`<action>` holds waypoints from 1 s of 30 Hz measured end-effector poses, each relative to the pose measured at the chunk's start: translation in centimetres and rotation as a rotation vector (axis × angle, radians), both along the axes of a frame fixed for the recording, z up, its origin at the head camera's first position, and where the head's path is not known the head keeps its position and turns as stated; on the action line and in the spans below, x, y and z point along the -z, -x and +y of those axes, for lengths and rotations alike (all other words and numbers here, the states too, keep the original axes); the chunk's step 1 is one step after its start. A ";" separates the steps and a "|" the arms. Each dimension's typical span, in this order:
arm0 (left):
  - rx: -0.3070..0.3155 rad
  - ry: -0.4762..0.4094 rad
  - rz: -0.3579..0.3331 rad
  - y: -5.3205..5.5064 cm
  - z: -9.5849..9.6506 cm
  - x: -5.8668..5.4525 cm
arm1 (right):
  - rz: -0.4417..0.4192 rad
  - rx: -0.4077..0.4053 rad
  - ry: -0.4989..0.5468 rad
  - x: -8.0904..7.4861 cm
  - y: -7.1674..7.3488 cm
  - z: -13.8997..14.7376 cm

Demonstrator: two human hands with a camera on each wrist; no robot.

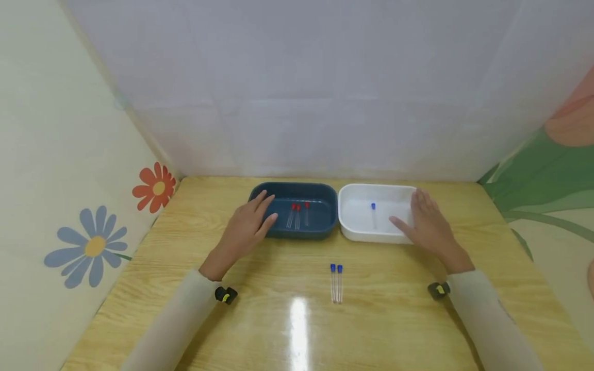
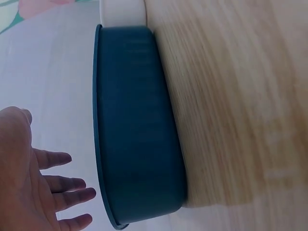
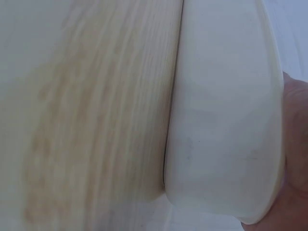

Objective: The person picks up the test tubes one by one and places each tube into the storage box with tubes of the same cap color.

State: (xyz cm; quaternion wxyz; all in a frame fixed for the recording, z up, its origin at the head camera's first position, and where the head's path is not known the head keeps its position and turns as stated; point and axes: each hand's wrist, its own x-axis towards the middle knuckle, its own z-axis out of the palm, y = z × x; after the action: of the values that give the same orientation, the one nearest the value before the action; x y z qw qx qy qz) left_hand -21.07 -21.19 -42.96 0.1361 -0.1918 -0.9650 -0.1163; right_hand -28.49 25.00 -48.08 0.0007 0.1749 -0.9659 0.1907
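Observation:
A dark teal tray [image 1: 301, 235] holds several thin clear tubes with red caps [image 1: 298, 208]. Beside it, a white tray [image 1: 371, 237] holds one clear tube with a blue cap [image 1: 373, 206]. My left hand [image 1: 242, 229] is over the teal tray's left end, its fingers spread and holding nothing; the left wrist view shows the fingertips near the tray's rim [image 2: 98, 130]. At the white tray's right end, my right hand [image 1: 430, 226] has straight fingers along the rim and the thumb over the inside. Two blue-capped tubes [image 1: 340, 269] lie on the table in front.
The wooden table [image 1: 260, 319] runs back to a pale cloth wall [image 1: 297, 118]. Side walls carry painted flowers [image 1: 95, 246]. A small black device [image 1: 226, 295] is on the left wrist, another [image 1: 438, 290] on the right. The trays stand side by side.

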 end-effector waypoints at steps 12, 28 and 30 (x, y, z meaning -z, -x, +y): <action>0.026 0.028 0.015 -1.2 1.1 0.2 | -0.017 0.007 0.006 0.5 -0.3 0.1; 0.099 0.042 0.086 -2.7 2.6 0.9 | 0.018 -0.004 -0.006 0.3 0.3 0.0; 0.112 0.042 0.081 -2.9 2.9 1.0 | 0.013 -0.001 -0.007 0.3 0.3 0.0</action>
State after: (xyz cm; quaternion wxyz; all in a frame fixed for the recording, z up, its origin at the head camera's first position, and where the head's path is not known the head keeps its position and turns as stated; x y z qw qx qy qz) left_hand -18.19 -18.29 -43.96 0.1642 -0.2530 -0.9486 -0.0957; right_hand -28.76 25.03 -48.42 0.0063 0.1766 -0.9665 0.1862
